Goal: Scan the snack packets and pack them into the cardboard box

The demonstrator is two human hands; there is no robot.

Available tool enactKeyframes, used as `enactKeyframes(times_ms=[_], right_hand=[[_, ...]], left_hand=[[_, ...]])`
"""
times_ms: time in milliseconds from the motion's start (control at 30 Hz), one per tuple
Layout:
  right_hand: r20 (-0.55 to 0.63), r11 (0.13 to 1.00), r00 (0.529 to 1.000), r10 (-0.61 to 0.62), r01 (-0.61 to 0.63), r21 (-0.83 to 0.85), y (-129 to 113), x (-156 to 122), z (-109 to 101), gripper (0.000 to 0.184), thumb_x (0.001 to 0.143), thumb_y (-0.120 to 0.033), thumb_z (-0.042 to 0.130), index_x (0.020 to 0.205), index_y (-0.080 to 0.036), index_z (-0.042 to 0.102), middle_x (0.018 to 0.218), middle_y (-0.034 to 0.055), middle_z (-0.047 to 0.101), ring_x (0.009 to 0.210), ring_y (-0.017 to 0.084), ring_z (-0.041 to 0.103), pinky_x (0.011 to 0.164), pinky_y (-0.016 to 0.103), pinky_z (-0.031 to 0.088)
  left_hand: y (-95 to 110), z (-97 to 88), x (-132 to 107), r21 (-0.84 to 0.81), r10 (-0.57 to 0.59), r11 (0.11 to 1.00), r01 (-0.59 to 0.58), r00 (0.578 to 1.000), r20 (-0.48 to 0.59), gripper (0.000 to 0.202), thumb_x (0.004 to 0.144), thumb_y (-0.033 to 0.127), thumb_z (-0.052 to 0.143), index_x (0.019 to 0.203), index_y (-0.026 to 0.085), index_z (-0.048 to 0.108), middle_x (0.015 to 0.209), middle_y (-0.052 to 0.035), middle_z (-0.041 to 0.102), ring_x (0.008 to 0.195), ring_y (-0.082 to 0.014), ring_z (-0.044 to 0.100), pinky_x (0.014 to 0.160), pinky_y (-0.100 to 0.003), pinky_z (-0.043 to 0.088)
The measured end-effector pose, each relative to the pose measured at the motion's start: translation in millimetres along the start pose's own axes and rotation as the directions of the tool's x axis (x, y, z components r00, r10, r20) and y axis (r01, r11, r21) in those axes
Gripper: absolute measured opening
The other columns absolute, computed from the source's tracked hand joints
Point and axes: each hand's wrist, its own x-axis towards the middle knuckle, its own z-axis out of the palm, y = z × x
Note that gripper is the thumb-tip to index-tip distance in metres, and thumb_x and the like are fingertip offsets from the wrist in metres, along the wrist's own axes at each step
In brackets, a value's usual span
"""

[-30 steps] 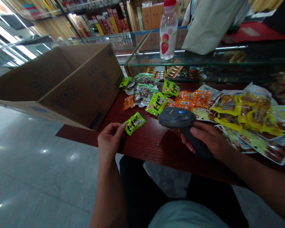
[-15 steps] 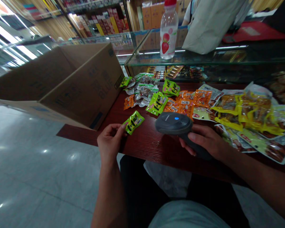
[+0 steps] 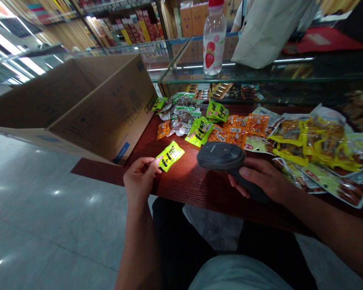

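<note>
In the head view, the left hand (image 3: 140, 175) has thumb and fingers pinched together on the near left corner of a lime-green snack packet (image 3: 172, 154) with black lettering, which extends from the fingertips up and to the right, over the dark red wooden tabletop (image 3: 187, 189). The right hand (image 3: 260, 177) is wrapped around the handle of a dark grey handheld barcode scanner (image 3: 220, 155), whose head points left towards the pinched packet, well apart from it; a bright patch of light covers the packet and the wood beside it. To the left of the left-hand grip, and beyond it, stands an open cardboard box (image 3: 109, 110). Beyond the pinched packet lie clear packets of brown food (image 3: 186, 116), and farther right, two more green packets (image 3: 199, 131). Just beyond the scanner's head are small orange packets (image 3: 236, 136). To the right of the scanner, past the right hand, yellow-edged pouches (image 3: 317, 139) are piled on larger packs. Farthest beyond both grips, a red-capped strawberry-label bottle (image 3: 214, 48) stands upright on the glass display case (image 3: 181, 80).
</note>
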Motion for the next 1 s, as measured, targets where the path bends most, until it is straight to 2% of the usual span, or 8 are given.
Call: enactKeyframes(times_ms=[267,433,533,633,800,900,933,1000], right_hand=[[-0.013,0.998,1.000,0.018,-0.017,0.056,-1,2,1,0.040,0.094,-0.055,0.063,0.081,-0.017,0.068,0.066,0.0023,0.065,0.048,0.012,0.057,0.046,0.023,0.044],[-0.125,0.972,0.992,-0.005,0.035,0.234,1,2,-1,0.035,0.094,-0.052,0.064,0.091,-0.018,0.070,0.076,0.0037,0.070,0.049,0.013,0.058,0.044,0.023,0.046],[-0.228,0.949,0.974,0.003,0.069,0.308,2,3,-3,0.037,0.094,-0.054,0.063,0.096,-0.017,0.071,0.077,0.0045,0.071,0.049,0.014,0.058,0.043,0.024,0.046],[-0.285,0.939,0.958,0.011,0.088,0.333,4,3,-7,0.037,0.094,-0.055,0.062,0.100,-0.018,0.069,0.077,0.0039,0.072,0.049,0.014,0.058,0.043,0.024,0.046],[-0.271,0.940,0.963,-0.003,0.095,0.327,8,4,-11,0.037,0.095,-0.055,0.061,0.098,-0.019,0.068,0.076,0.0032,0.071,0.048,0.013,0.058,0.043,0.023,0.045],[-0.263,0.935,0.965,0.001,0.092,0.342,8,4,-11,0.037,0.096,-0.055,0.060,0.098,-0.018,0.069,0.078,0.0036,0.072,0.049,0.013,0.059,0.044,0.023,0.045],[-0.262,0.935,0.965,0.001,0.092,0.343,8,4,-11,0.037,0.096,-0.054,0.060,0.097,-0.018,0.069,0.078,0.0037,0.072,0.050,0.013,0.059,0.044,0.022,0.045],[-0.256,0.935,0.967,0.001,0.090,0.344,7,4,-9,0.037,0.096,-0.054,0.060,0.096,-0.018,0.070,0.079,0.0038,0.072,0.051,0.013,0.059,0.045,0.022,0.046]], left_hand=[[-2,-2.0,4,-0.074,-0.029,0.997,0.030,0.999,0.016,0.022,0.075,0.038,0.080,0.080,0.018,0.071,0.062,0.0005,0.067,0.054,-0.0115,0.059,0.050,-0.019,0.045],[24,6.6,4,-0.261,-0.058,0.962,0.078,0.995,0.080,0.025,0.074,0.038,0.080,0.082,0.018,0.068,0.065,-0.0004,0.069,0.055,-0.0127,0.064,0.052,-0.021,0.051],[47,23.5,11,-0.372,-0.023,0.923,0.101,0.978,0.208,0.029,0.073,0.039,0.081,0.084,0.017,0.066,0.067,-0.0006,0.069,0.058,-0.0134,0.067,0.056,-0.022,0.055],[64,49.3,26,-0.441,-0.001,0.880,0.174,0.931,0.365,0.031,0.074,0.036,0.083,0.084,0.016,0.062,0.070,-0.0009,0.071,0.063,-0.0143,0.071,0.060,-0.022,0.058],[71,90.7,45,-0.387,-0.060,0.871,0.303,0.846,0.530,0.029,0.078,0.025,0.082,0.079,0.016,0.055,0.069,-0.0019,0.069,0.066,-0.0146,0.073,0.061,-0.022,0.057],[65,97.9,53,-0.257,-0.052,0.941,0.220,0.845,0.532,0.030,0.079,0.028,0.080,0.077,0.017,0.053,0.066,-0.0020,0.067,0.055,-0.0132,0.067,0.050,-0.021,0.049],[62,96.8,58,-0.207,-0.027,0.967,0.149,0.867,0.497,0.030,0.080,0.032,0.079,0.076,0.017,0.054,0.064,-0.0014,0.066,0.052,-0.0127,0.063,0.048,-0.021,0.045],[56,91.7,78,-0.090,0.062,0.995,-0.032,0.935,0.350,0.029,0.082,0.037,0.077,0.075,0.018,0.055,0.063,-0.0009,0.063,0.054,-0.0136,0.060,0.052,-0.023,0.044]])
